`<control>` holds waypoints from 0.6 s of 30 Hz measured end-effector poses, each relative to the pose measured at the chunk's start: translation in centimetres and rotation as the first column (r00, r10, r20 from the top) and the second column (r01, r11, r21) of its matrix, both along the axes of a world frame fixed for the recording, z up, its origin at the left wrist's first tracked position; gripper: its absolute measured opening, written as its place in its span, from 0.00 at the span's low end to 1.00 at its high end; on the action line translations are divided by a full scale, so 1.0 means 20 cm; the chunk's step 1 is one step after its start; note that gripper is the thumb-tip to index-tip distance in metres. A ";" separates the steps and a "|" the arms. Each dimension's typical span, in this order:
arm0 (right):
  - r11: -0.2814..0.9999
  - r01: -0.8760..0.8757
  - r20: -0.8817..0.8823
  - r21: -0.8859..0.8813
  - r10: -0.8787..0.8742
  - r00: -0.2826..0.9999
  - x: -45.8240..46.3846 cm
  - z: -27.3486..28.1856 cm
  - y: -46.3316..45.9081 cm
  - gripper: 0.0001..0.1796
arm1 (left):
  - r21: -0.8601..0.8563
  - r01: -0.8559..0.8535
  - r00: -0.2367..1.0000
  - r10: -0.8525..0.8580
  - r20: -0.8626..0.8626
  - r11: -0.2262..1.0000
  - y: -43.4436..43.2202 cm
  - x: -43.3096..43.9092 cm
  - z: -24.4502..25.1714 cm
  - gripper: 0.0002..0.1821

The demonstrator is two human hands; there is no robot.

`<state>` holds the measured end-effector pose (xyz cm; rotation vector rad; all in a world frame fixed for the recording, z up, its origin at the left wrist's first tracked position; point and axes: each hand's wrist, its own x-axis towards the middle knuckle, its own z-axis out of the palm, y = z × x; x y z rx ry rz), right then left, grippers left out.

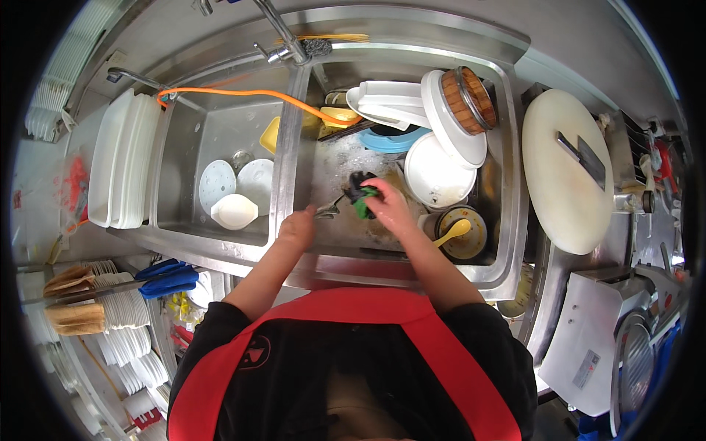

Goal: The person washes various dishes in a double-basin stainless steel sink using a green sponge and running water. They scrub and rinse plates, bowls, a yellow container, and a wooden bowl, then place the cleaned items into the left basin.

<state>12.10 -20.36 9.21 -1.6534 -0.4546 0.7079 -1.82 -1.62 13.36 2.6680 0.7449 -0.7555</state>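
My left hand (298, 227) is closed around metal utensils (327, 211), probably spoons or forks, over the near left part of the right sink basin. A dark and green scrubbing cloth or pad (362, 194) is gripped in my right hand (389, 205), just right of the utensils. Right of that hand, a white round lid or plate (440, 170) leans in the basin. A yellow spoon (455, 231) rests in a soiled bowl (475, 242) near the front right corner. Behind my hands lie a light blue plastic item (392, 142) and white oblong dishes (386, 99).
An orange hose (242, 93) crosses the divider (288, 143) between basins. The left basin holds white plates (218, 184) and a white bowl (234, 212). A wooden tub (466, 102) sits on dishes at back right. Right of the sink, a cleaver (584, 160) lies on a cutting board (557, 209).
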 end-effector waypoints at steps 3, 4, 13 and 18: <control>0.998 -0.017 0.588 0.052 -0.017 0.809 -0.05 0.08 0.12 0.07 | 0.011 0.042 0.997 -0.043 0.072 0.999 -0.07 0.03 0.05 0.19; 0.998 -0.016 0.608 0.066 -0.027 0.793 -0.07 0.06 0.17 0.06 | 0.012 0.045 0.993 -0.046 0.106 0.999 -0.09 0.04 0.07 0.20; 0.975 0.194 0.568 -0.106 -0.101 0.817 0.08 -0.49 0.14 0.07 | -0.043 0.008 0.994 -0.003 0.107 0.999 -0.12 -0.03 0.18 0.22; 0.829 0.301 0.290 -0.471 -0.177 0.940 0.11 -0.69 0.03 0.09 | -0.006 -0.096 0.982 0.096 0.160 0.995 -0.03 -0.10 0.23 0.22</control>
